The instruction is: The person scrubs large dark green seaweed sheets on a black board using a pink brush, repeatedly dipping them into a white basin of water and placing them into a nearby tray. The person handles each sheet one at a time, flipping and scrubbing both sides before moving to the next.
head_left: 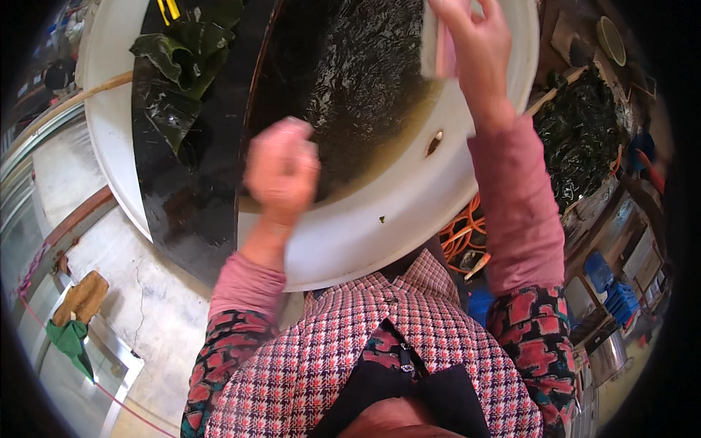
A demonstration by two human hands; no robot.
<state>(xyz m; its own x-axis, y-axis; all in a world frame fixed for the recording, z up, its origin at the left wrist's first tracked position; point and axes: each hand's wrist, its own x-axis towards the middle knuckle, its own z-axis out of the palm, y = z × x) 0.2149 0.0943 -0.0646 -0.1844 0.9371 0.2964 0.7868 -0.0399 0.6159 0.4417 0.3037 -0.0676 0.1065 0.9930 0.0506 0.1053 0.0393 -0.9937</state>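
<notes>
My left hand (pixel 282 169) is over the near edge of the dark water, beside the board; it is blurred, its fingers curled closed, and whatever they may hold is hidden. At the upper right, my right hand (pixel 478 40) grips a flat pink-and-white piece (pixel 444 55) over the tub; its exact kind does not show. Below both hands lies a large round white tub (pixel 380 244) with rippling, murky water (pixel 365 80). A wide black board (pixel 193 212) spans the tub's left side. Folded dark green seaweed (pixel 179 80) rests on that board, glossy and wet.
Yellow prongs or strips (pixel 169 10) show at the top of the board. Right of the tub lies a heap of dark seaweed (pixel 580 139). Orange hose or rope (pixel 461 233) is coiled below the rim. Left are a green cloth (pixel 71 347) and a brown slab (pixel 82 298).
</notes>
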